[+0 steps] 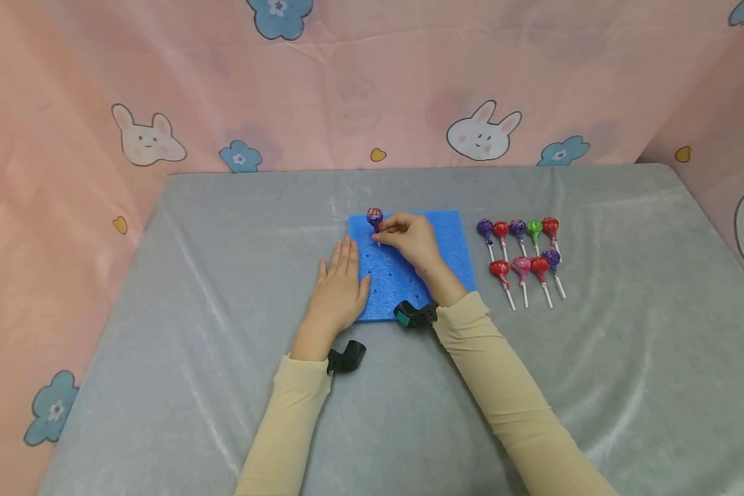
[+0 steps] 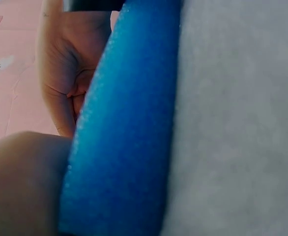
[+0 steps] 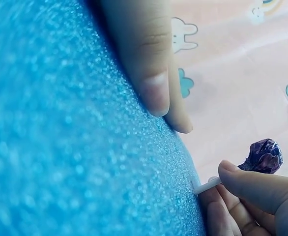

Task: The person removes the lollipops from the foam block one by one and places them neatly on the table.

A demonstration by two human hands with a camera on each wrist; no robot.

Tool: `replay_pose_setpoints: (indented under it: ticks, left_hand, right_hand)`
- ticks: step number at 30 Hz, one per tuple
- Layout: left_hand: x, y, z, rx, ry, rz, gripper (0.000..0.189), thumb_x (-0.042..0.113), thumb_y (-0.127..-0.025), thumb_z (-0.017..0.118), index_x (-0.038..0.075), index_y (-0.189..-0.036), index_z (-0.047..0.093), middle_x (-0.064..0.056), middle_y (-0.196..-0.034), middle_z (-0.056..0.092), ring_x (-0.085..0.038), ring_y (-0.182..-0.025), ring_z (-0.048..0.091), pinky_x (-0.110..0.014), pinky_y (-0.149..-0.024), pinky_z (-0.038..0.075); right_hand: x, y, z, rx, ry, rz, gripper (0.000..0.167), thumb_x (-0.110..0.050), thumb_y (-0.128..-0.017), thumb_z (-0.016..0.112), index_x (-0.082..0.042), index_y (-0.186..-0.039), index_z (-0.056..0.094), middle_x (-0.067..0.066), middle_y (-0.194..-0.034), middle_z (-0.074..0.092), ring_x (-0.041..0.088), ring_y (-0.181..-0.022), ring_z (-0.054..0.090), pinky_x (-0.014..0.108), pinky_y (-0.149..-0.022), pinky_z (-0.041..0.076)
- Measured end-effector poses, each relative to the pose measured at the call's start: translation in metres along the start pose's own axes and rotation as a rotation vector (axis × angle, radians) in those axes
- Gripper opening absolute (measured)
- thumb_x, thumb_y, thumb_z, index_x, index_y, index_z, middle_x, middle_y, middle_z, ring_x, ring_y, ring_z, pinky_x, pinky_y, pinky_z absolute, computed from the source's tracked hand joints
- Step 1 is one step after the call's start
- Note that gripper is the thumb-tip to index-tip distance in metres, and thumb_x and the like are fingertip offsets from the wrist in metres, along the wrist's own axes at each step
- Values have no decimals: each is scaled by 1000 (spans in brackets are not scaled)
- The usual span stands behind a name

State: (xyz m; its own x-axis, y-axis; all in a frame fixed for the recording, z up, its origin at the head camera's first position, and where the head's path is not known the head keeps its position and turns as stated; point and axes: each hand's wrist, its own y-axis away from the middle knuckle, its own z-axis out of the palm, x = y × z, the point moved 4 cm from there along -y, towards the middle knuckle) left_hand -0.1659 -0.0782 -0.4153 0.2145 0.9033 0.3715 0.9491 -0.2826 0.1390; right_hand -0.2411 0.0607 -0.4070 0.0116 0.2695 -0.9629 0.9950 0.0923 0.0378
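Between thumb and fingers my right hand (image 1: 414, 241) pinches a lollipop (image 1: 375, 217) with a purple and red wrapper, upright over the far left part of a blue foam block (image 1: 403, 303). In the right wrist view the white stick (image 3: 209, 185) of that lollipop meets the foam surface with its lower end. Flat along the block's left edge lies my left hand (image 1: 337, 286), its fingers straight and pointing away, the thumb resting on the foam. Several small dark holes dot the block's top. The left wrist view shows the block's side close up.
Right of the block, two rows of wrapped lollipops (image 1: 522, 265) in red, purple, pink and green lie with their sticks toward me. All stand on a grey cloth-covered table (image 1: 223, 275). A pink curtain (image 1: 372, 83) with rabbits and flowers hangs behind.
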Motion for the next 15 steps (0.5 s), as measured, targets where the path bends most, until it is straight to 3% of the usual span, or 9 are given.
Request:
replay_pose_setpoints:
  ticks: [15]
  left_hand:
    - [0,1,0,10,6,-1,64,32,-103,32,0,-150,3,-12,-157,-4,-25,-144,-3,-49,-113,0]
  right_hand:
    - [0,2,-3,19,-121,49,19,0,-80,73,11,-94,67,4,-78,67,6,-70,59,19,-66,48]
